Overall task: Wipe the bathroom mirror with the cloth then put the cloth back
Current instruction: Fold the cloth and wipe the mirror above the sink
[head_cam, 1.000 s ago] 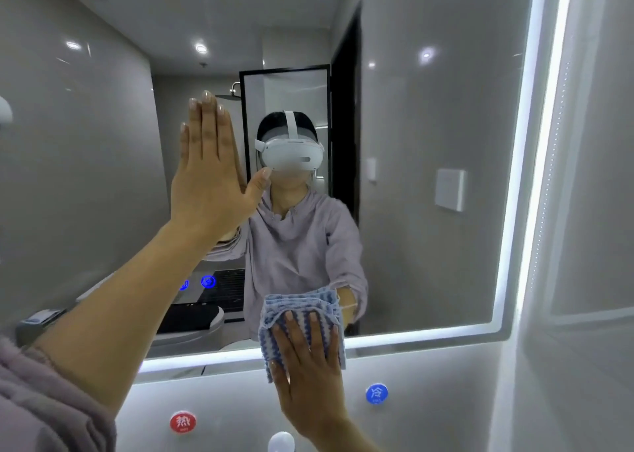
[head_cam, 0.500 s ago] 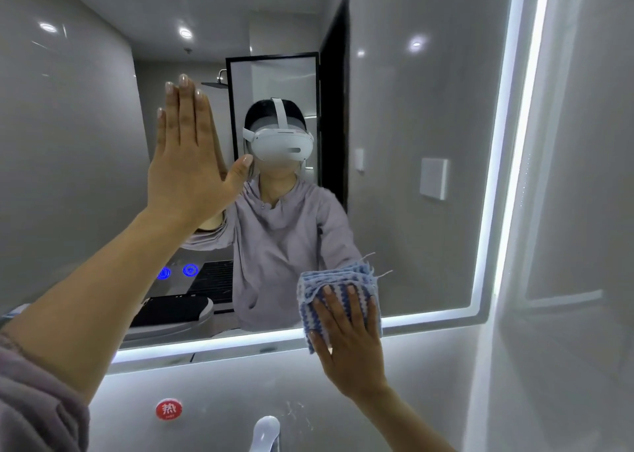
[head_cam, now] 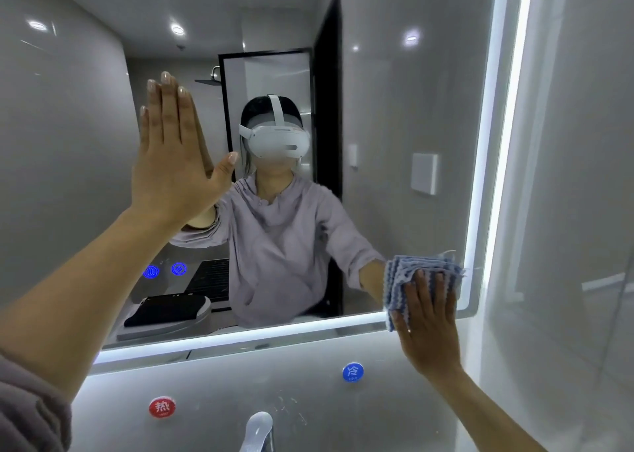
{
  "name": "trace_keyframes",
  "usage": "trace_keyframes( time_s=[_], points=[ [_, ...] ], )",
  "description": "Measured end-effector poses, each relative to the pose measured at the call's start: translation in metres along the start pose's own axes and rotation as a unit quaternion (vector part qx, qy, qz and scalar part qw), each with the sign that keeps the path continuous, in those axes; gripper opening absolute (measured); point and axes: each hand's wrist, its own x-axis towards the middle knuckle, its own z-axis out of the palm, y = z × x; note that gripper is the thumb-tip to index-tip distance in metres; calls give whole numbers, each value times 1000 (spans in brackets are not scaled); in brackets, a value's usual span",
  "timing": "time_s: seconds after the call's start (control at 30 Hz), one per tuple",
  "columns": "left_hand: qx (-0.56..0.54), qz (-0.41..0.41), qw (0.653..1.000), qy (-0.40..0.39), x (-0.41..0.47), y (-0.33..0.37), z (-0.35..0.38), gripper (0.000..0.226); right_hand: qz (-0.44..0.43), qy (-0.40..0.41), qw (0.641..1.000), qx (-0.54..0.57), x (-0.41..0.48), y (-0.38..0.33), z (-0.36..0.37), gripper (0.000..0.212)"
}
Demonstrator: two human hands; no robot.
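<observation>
Blue-and-white striped cloth (head_cam: 417, 273) lies folded against the lower right corner of the bathroom mirror (head_cam: 394, 115), pressed flat under the right hand (head_cam: 429, 317); its frayed top edge reaches the lit strip (head_cam: 494, 142) along the mirror's right side, and its lower edge hangs over the lit bottom border. The right fingers (head_cam: 423, 288) are spread flat on the cloth — pressing it to the glass, not curled around it. The left hand (head_cam: 175, 163) rests open on the glass higher up and well to the left, fingers straight and together, thumb out, holding nothing.

Two round stickers sit on the wall below the mirror: a red one (head_cam: 162, 407) reading 热 and a blue one (head_cam: 352, 371) reading 冷, each with smaller print too fine to read. Between them, at the bottom edge, only the top of a chrome tap (head_cam: 259, 429) shows — the rest is cut off. Two glowing blue icons (head_cam: 164, 270) appear in the reflection; what they belong to is hard to make out. A grey sleeve (head_cam: 31, 414) fills the lower left corner.
</observation>
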Motion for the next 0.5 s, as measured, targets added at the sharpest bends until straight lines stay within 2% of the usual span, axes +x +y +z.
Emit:
trace_keyframes(
  time_s=[0.1, 0.27, 0.5],
  points=[
    [0, -4, 1000, -4, -1, 0, 0, 90, 26, -16, 1000, -1, 0, 18, -6, 65],
    [8, -7, 1000, -5, -1, 0, 0, 90, 154, -70, 985, 29, -3, 40, -15, 69],
    [2, -3, 1000, 0, 0, -2, 2, 90, 163, -89, 982, 29, -1, 41, -18, 67]
  ],
)
